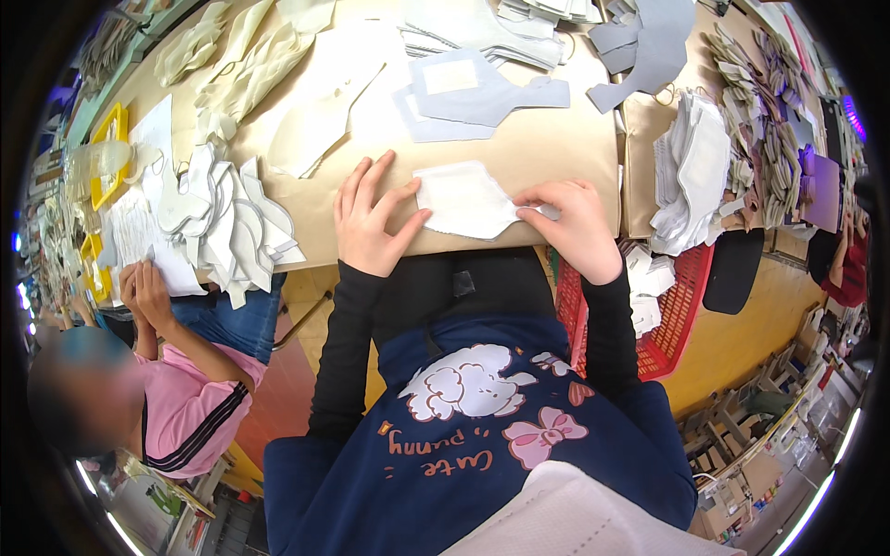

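A white cut piece (464,199), flat with angled edges, lies on the brown-covered table close to its near edge. My left hand (375,215) rests on the table at the left of this piece. Its fingers are spread, and the thumb and index fingertip are at the piece's left edge. At the piece's right tip, my right hand (573,222) closes thumb and forefinger on the narrow end. Just beyond it lie grey-blue cut pieces (519,97), one with a pale rectangular patch (451,78).
Stacks of white pieces (218,208) and cream pieces (255,79) lie to the left. At right are a tied white bundle (697,167) and a red basket (681,324) of pieces below the table edge. A co-worker in a pink shirt (199,398) sits at left.
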`<move>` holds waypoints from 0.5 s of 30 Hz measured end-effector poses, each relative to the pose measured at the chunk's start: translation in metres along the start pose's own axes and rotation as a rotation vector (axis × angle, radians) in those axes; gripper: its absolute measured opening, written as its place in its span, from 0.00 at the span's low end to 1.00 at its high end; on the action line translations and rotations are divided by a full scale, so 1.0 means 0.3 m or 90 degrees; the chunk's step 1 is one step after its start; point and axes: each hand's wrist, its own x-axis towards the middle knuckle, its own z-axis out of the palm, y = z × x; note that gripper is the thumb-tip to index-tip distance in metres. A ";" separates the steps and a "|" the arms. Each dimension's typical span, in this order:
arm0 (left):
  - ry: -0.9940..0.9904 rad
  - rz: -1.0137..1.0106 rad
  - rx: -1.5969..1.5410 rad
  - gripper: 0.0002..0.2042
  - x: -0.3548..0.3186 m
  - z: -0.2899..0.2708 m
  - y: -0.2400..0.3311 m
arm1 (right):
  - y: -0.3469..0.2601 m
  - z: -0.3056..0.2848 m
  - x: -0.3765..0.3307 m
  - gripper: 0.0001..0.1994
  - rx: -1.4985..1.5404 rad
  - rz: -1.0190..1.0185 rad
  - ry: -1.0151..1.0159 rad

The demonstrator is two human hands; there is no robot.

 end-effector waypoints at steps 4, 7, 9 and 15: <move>0.029 -0.011 -0.004 0.14 0.004 -0.003 0.053 | -0.005 0.007 -0.012 0.05 -0.018 0.005 0.016; 0.026 0.034 -0.057 0.13 -0.009 0.030 0.149 | -0.010 0.021 -0.015 0.04 -0.039 0.008 0.033; 0.000 0.064 -0.108 0.13 -0.011 0.074 0.211 | -0.015 0.034 -0.019 0.04 -0.061 0.011 0.047; 0.008 0.081 -0.086 0.13 0.003 0.148 0.249 | -0.017 -0.009 -0.050 0.10 -0.049 0.017 0.096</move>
